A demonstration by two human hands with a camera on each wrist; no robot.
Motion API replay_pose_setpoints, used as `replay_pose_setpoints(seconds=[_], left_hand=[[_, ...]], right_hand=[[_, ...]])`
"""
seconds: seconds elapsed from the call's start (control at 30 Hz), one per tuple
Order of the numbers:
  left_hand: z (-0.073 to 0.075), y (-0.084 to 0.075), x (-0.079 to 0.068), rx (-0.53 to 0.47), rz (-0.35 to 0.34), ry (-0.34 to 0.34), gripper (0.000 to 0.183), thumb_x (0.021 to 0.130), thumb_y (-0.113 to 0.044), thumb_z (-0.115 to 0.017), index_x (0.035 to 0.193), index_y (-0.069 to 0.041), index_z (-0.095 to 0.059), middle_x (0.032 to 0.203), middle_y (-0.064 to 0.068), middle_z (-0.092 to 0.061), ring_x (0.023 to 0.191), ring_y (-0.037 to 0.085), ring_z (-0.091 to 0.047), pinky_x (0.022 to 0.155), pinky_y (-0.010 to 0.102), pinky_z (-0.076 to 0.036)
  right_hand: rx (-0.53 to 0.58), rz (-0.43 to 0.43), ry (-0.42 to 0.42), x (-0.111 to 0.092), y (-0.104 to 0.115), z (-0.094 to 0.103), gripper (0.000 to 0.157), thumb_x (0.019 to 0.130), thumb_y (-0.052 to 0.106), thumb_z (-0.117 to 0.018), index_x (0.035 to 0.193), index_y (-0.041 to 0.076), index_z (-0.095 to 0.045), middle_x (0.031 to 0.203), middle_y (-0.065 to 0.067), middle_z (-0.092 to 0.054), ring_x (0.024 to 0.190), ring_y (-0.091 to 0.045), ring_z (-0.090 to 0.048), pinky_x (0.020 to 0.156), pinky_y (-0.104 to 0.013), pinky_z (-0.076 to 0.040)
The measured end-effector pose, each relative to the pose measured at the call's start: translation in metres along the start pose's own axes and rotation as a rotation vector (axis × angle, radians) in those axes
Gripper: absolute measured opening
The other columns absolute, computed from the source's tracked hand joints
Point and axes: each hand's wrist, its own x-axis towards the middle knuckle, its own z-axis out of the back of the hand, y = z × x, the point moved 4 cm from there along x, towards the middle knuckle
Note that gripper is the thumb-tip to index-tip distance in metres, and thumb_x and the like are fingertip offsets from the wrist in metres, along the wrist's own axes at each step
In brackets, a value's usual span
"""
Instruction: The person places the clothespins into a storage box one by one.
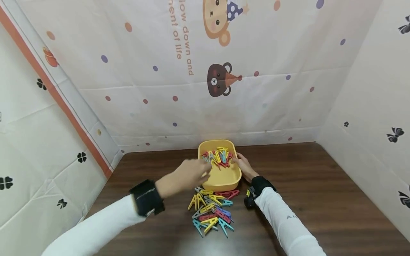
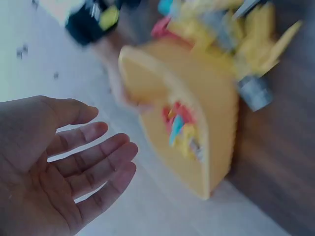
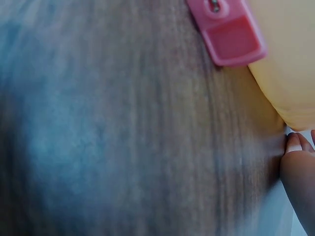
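A yellow plastic basin [image 1: 221,182] stands on the table with several coloured clothespins [image 1: 218,156] heaped inside, toward its far end. My right hand [image 1: 245,166] grips the basin's right rim, the thumb lying over the edge. Over the basin's left side is my left hand [image 1: 187,175], blurred in the head view. In the left wrist view its fingers [image 2: 101,174] are spread and loosely bent, with nothing in them. Just in front of the basin lies a loose pile of clothespins [image 1: 209,213] in yellow, red, blue and grey. The right wrist view shows one pink-red clothespin [image 3: 235,42] close beside the basin.
The dark wooden table [image 1: 288,185] extends to both sides of the basin. A white patterned cloth [image 1: 272,106] hangs behind its far edge, near the basin's back. Similar cloth walls [image 1: 365,135] stand at left and right.
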Motion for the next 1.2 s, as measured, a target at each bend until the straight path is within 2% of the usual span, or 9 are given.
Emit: replay_pose_setpoints(seconds=[0.1,0.2,0.37,0.5,0.6,0.7,0.83,1.0,1.2], left_hand=[[-0.016,-0.006,-0.037,-0.026,-0.001,0.046,0.012,0.095,-0.020,-0.073,0.100,-0.011,-0.068,0.083,-0.001,-0.066,0.065,0.008,-0.054,0.051,0.020,-0.041],[-0.041,-0.002,-0.065,-0.079,0.038,0.137,0.026,0.093,-0.020,-0.076,0.115,-0.010,-0.067,0.095,0.001,-0.064,0.077,0.009,-0.055,0.057,0.021,-0.045],[-0.078,0.001,-0.094,-0.196,0.064,0.242,0.042,0.092,-0.018,-0.076,0.130,-0.013,-0.059,0.119,0.004,-0.056,0.094,0.011,-0.053,0.064,0.023,-0.049],[-0.092,-0.004,-0.099,-0.217,0.056,0.204,0.036,0.093,-0.015,-0.074,0.126,-0.015,-0.059,0.117,0.002,-0.053,0.090,0.009,-0.051,0.061,0.020,-0.046],[-0.096,-0.006,-0.098,-0.198,0.066,0.154,0.032,0.092,-0.012,-0.074,0.120,-0.014,-0.059,0.109,0.000,-0.053,0.088,0.009,-0.051,0.061,0.020,-0.046],[-0.098,-0.008,-0.097,-0.183,0.084,0.143,0.031,0.090,-0.009,-0.075,0.116,-0.013,-0.060,0.105,0.000,-0.056,0.088,0.010,-0.055,0.063,0.023,-0.050],[-0.099,-0.008,-0.098,-0.191,0.098,0.158,0.030,0.087,-0.004,-0.077,0.112,-0.012,-0.062,0.102,0.002,-0.063,0.089,0.012,-0.062,0.067,0.026,-0.055],[-0.097,-0.006,-0.101,-0.231,0.111,0.133,0.024,0.082,0.009,-0.074,0.097,-0.009,-0.069,0.088,0.002,-0.067,0.075,0.009,-0.064,0.058,0.022,-0.052],[-0.086,-0.002,-0.103,-0.126,0.107,0.069,0.017,0.081,0.005,-0.076,0.078,-0.011,-0.075,0.076,-0.002,-0.071,0.068,0.007,-0.065,0.057,0.023,-0.052]], right_hand=[[0.012,-0.004,-0.004,0.000,-0.001,-0.001,0.069,0.100,0.012,-0.046,0.163,0.005,-0.018,0.159,-0.025,-0.035,0.141,-0.036,-0.044,0.115,-0.046,-0.042],[0.022,0.005,-0.009,0.002,0.002,-0.002,0.069,0.100,0.013,-0.045,0.163,0.005,-0.019,0.159,-0.026,-0.035,0.141,-0.037,-0.044,0.116,-0.047,-0.041],[0.022,0.001,-0.009,0.003,0.005,-0.005,0.068,0.100,0.014,-0.045,0.163,0.005,-0.019,0.159,-0.025,-0.036,0.141,-0.035,-0.044,0.116,-0.046,-0.042],[0.026,-0.004,-0.015,0.002,0.003,-0.004,0.067,0.101,0.013,-0.045,0.162,0.004,-0.020,0.158,-0.025,-0.036,0.140,-0.035,-0.044,0.115,-0.045,-0.042],[0.030,-0.005,-0.021,0.000,0.002,-0.002,0.067,0.101,0.014,-0.045,0.162,0.004,-0.020,0.158,-0.025,-0.036,0.140,-0.035,-0.044,0.117,-0.047,-0.040],[0.037,-0.019,-0.024,-0.002,0.000,-0.001,0.067,0.100,0.014,-0.045,0.162,0.004,-0.020,0.160,-0.024,-0.034,0.141,-0.035,-0.042,0.120,-0.048,-0.038],[0.038,-0.019,-0.021,-0.005,0.000,-0.001,0.067,0.101,0.014,-0.044,0.162,0.004,-0.019,0.159,-0.025,-0.035,0.140,-0.035,-0.043,0.120,-0.048,-0.038],[0.037,-0.003,-0.023,-0.005,0.000,0.000,0.066,0.101,0.014,-0.044,0.162,0.004,-0.020,0.156,-0.025,-0.037,0.138,-0.034,-0.045,0.116,-0.045,-0.041],[0.037,0.006,-0.016,-0.004,0.000,-0.001,0.065,0.102,0.014,-0.044,0.162,0.003,-0.020,0.156,-0.025,-0.038,0.137,-0.034,-0.046,0.111,-0.042,-0.043]])
